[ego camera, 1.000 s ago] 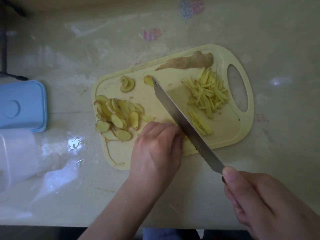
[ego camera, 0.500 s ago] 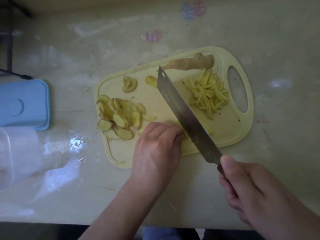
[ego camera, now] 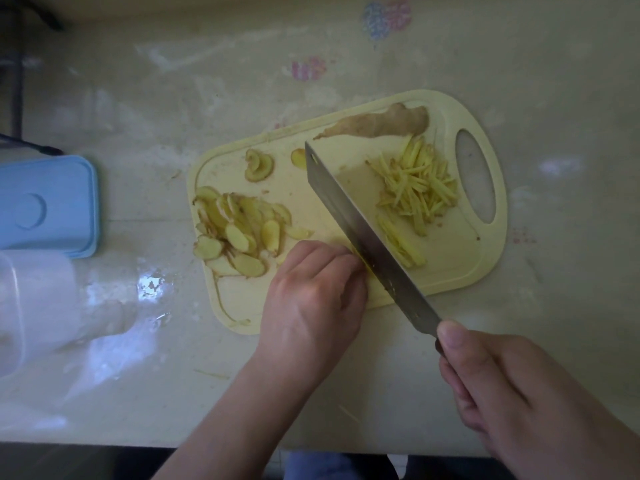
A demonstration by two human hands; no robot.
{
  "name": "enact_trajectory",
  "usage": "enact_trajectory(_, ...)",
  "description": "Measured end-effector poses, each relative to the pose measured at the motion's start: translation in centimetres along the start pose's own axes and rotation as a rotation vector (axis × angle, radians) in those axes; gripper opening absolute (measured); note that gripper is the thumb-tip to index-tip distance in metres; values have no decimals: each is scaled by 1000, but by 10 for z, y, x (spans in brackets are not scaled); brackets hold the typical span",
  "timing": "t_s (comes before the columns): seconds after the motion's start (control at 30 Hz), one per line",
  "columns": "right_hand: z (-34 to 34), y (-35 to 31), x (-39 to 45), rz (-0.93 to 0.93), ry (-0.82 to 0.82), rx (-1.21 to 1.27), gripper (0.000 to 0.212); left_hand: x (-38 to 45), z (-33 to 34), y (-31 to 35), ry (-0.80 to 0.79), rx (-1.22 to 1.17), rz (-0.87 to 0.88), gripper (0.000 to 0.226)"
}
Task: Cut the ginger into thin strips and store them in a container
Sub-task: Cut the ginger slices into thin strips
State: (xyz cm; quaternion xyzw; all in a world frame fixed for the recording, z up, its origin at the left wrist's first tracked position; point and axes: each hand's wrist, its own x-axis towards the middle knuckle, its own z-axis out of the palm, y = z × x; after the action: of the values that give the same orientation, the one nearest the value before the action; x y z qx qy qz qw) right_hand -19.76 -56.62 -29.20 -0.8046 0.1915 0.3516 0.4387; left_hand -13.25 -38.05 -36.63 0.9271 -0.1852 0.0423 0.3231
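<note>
Pale yellow plastic cutting board (ego camera: pixel 460 271): right hand (ego camera: pixel 519 393) grips steel cleaver (ego camera: pixel 363 233) across its middle. Left hand (ego camera: pixel 311 299), fingers curled, pins ginger slices beside blade; cut ginger strips (ego camera: pixel 415 188) near the board's handle hole.

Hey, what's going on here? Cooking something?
Someone is cutting ginger into thin strips on a pale yellow cutting board. The right hand grips a broad knife, its blade angled across the board. The left hand, fingers curled, holds down slices right beside the blade. A pile of ginger slices waits on the left; finished strips lie on the right. An uncut ginger piece sits at the far edge. A blue lid and a clear container sit nearby.
</note>
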Motion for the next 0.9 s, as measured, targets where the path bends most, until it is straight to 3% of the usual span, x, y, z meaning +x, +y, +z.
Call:
enact_trajectory(0.2,0,-2,1,-12,18,-59,83,0,0,-3,-2,-11,27,6)
enact_trajectory(0.4,2,0,4,-38,12,-58,98,0,0,-5,-14,-11,50,8)
enact_trajectory(0.77,7,-2,29,-138,92,-3,76,-7,1,-4,-49,39,94,8)
enact_trajectory(0.9,-2,-1,30,-131,63,47,78,-16,3,-4,-58,68,90,16)
